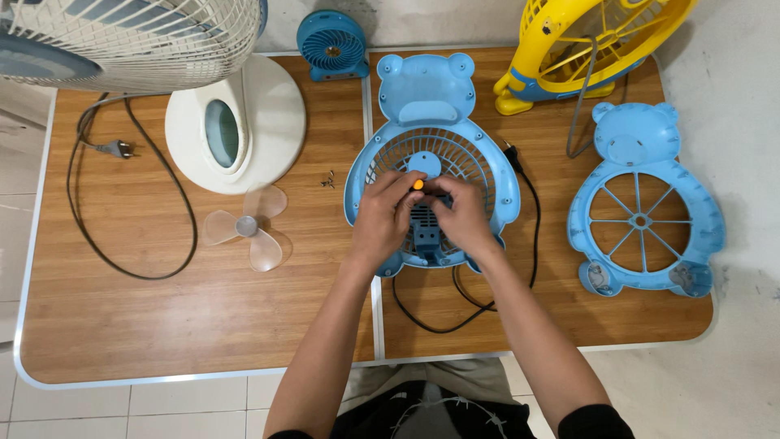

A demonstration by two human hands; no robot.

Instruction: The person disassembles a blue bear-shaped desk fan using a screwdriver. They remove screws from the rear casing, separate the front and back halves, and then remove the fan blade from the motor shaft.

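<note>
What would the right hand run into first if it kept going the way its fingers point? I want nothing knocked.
The right hand points up-left, so it would likely meet the left hand first, right beside it over the blue bear-shaped fan housing; depth is unclear.

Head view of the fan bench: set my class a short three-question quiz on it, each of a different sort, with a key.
1. True or false: both hands rest on the blue bear-shaped fan housing.
2. The clear fan blade lies: A) on the table, B) in the housing, C) in a hand.
3. What small parts lie between the white fan base and the housing?

Key: 1 true; 2 A; 3 loose screws.
</note>
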